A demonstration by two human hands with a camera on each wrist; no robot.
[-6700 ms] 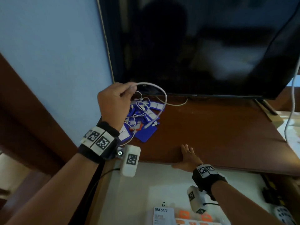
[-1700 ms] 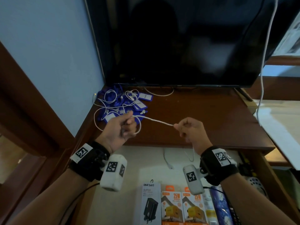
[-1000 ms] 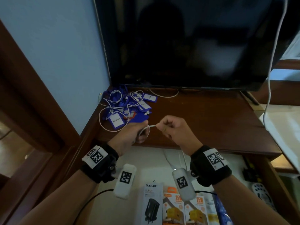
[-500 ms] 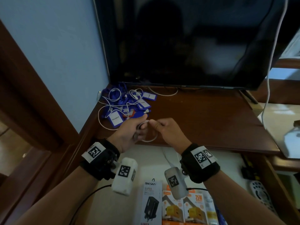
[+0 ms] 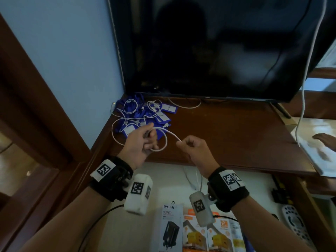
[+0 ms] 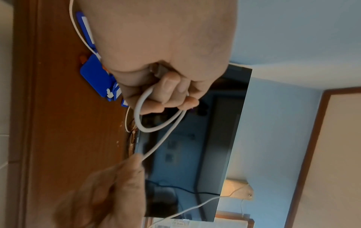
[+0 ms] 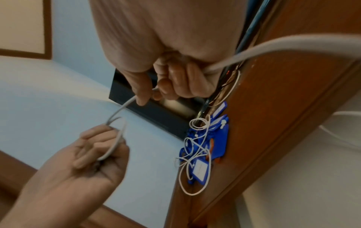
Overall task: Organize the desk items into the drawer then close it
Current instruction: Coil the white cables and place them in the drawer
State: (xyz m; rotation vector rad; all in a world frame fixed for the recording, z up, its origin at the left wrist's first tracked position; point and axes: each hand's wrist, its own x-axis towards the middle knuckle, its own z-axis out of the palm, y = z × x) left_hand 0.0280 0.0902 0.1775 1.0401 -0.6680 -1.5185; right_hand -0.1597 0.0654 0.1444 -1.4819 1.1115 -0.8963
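I see white cable (image 5: pixel 164 140) strung between both hands above tabletop (image 5: pixel 227 131) front edge. Left hand (image 5: pixel 140 144) clenched round coiled loop; right hand (image 5: pixel 193 148) pinching free end just beside. Blue tags (image 5: pixel 145 117) heaped behind left hand; open drawer (image 5: pixel 172 180) below wrists.

Thin white charging cable's (image 5: pixel 164 140) plug end hidden inside curled left hand (image 5: pixel 140 144), blue tag labels' (image 5: pixel 160 116) print too small to read, charger boxes (image 5: pixel 205 237) cut off at bottom edge

Home room, television (image 5: pixel 209 48) on wooden desk (image 5: pixel 227 131) (blue wall (image 5: pixel 69 51))
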